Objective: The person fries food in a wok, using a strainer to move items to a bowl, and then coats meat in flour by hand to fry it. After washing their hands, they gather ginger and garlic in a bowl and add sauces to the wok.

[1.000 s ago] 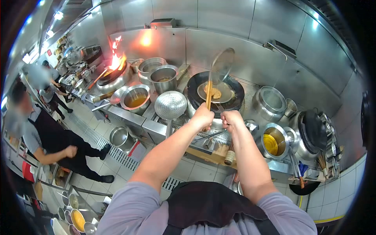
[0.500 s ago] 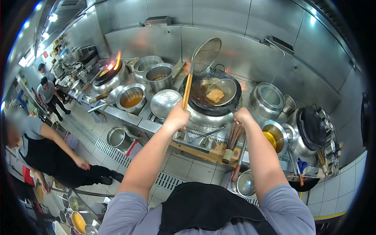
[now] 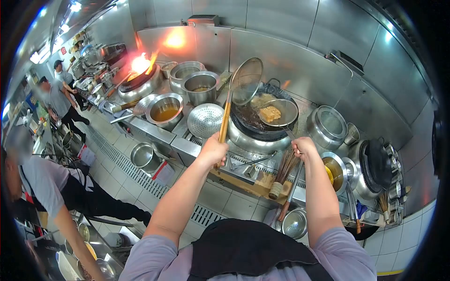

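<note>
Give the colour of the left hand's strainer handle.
Handle is yellow-brown; shows best in the head view.

Golden food [image 3: 270,114] (lumpy), in strainer [image 3: 288,111], raised skimmer [image 3: 247,81]

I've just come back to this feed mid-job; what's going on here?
The person's left hand holds up a round wire-mesh strainer by its long yellowish handle. The right hand holds a shallow round metal skimmer over a large black wok, with a golden-brown piece of food in it. To the left, orange flames rise at another burner, and a co-worker in a grey shirt leans over.
</note>
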Action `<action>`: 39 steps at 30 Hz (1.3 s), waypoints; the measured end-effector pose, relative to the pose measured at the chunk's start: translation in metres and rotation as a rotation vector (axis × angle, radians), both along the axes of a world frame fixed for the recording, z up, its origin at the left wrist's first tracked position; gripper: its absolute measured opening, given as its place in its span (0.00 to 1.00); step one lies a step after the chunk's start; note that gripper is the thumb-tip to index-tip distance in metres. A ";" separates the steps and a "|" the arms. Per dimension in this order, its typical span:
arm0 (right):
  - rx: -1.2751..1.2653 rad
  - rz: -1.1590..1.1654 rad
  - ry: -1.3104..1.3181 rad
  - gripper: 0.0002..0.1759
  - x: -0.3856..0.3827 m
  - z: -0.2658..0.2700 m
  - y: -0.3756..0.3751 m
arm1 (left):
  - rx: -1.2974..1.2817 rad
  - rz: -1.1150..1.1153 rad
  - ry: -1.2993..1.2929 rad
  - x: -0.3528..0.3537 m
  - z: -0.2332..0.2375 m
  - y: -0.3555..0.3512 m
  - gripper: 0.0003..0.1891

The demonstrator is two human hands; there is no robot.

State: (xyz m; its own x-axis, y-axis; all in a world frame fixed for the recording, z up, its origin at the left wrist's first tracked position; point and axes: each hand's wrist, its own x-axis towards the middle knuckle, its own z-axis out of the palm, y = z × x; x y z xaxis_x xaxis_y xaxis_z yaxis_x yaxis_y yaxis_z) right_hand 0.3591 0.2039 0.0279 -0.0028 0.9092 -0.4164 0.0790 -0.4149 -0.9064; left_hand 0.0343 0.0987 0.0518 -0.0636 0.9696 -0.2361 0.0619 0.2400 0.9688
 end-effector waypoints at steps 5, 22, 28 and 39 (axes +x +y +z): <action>0.105 -0.059 -0.135 0.06 0.002 0.009 -0.015 | -0.025 -0.052 -0.140 0.002 -0.001 0.003 0.14; 0.070 -0.193 0.183 0.12 0.042 0.018 -0.069 | -0.252 -0.094 -1.325 -0.105 0.005 0.090 0.06; 0.076 -0.218 0.150 0.08 0.044 0.031 -0.084 | -0.202 0.002 -1.469 -0.150 -0.010 0.140 0.05; 0.090 -0.123 0.189 0.02 0.051 0.022 -0.079 | -0.062 0.343 -1.074 -0.157 -0.027 0.121 0.20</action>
